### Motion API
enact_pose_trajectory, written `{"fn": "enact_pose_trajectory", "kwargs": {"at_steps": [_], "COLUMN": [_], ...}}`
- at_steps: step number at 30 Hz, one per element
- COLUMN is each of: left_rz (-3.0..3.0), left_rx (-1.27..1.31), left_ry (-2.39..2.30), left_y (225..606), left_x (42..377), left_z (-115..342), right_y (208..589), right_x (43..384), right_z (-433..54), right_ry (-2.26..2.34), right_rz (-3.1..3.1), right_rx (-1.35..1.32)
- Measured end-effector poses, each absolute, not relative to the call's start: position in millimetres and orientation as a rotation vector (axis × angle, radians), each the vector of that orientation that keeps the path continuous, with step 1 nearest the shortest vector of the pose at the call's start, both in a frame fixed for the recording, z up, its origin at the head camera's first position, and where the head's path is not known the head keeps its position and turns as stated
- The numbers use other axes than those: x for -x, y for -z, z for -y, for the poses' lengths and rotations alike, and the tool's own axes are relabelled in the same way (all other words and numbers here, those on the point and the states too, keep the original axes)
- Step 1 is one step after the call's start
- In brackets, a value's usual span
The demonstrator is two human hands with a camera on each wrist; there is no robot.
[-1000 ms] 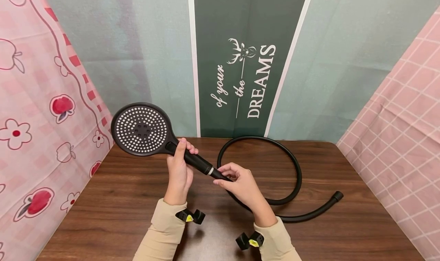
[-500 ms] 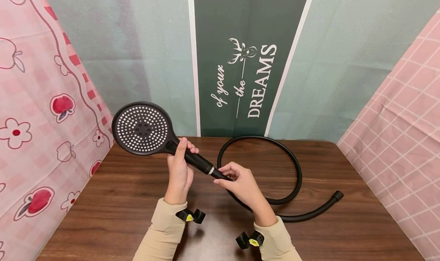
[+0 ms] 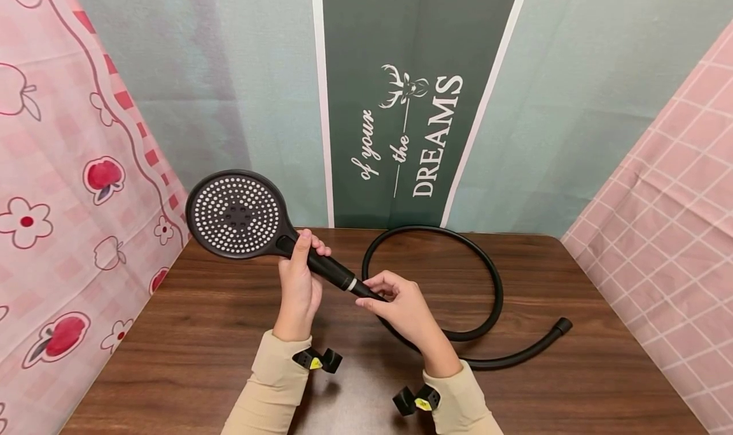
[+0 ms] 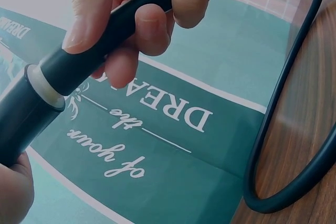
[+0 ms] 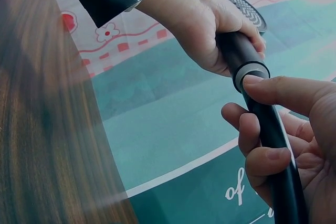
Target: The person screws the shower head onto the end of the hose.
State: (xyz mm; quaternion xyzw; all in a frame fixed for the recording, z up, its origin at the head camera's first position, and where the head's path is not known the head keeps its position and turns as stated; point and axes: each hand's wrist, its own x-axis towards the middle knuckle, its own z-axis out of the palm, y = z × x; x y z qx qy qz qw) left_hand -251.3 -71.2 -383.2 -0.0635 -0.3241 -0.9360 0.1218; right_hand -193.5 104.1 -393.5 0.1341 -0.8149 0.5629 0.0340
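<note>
My left hand (image 3: 299, 285) grips the handle of a black shower head (image 3: 237, 215), its round face of white nozzles turned up toward me. The thumb lies along the handle. At the handle's lower end, a black shower hose (image 3: 497, 282) meets it, with a pale ring (image 4: 46, 87) showing at the joint. My right hand (image 3: 401, 304) pinches the hose end just below that ring, thumb on one side and curled fingers on the other, as the right wrist view shows. Both hands hold the pieces above the table.
The hose loops over the brown wooden table (image 3: 200, 359), and its free end (image 3: 564, 326) lies to the right. A green cloth with lettering (image 3: 418, 136) hangs behind the table. Pink patterned cloths stand at the left (image 3: 69, 231) and right (image 3: 658, 250).
</note>
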Motion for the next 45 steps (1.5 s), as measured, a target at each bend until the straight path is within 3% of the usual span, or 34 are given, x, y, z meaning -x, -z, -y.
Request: {"fn": "enact_pose_trajectory", "kwargs": {"at_steps": [45], "left_rz": [0.945], "left_rx": [0.177], "left_ry": [2.736], "left_y": [381.7], "left_x": [249.2], "left_z": [70.8], "right_y": [391.1], "right_x": [190.7], "right_z": [-105.2], "right_ry": [-1.763], "right_rz": [2.528], "right_rx": [-0.398]}}
